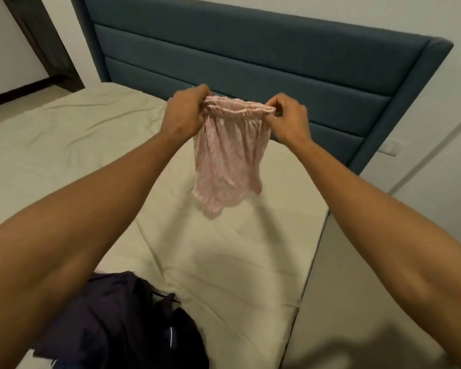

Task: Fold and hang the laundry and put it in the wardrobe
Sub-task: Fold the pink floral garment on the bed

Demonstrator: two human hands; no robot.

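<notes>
Above the cream-sheeted bed (224, 262), pale pink gathered cotton shorts (228, 158) hung.
The left hand (183, 113) and right hand (288, 117) pinched their waistband; dark navy crumpled clothing (123, 323) lay at seven o'clock.

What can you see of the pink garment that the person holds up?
The pink garment is small, of thin, faintly patterned fabric, with a gathered elastic band at its top. The left hand and the right hand pinch that band at its two ends. The rest hangs loose and crumpled above the bed.
</notes>
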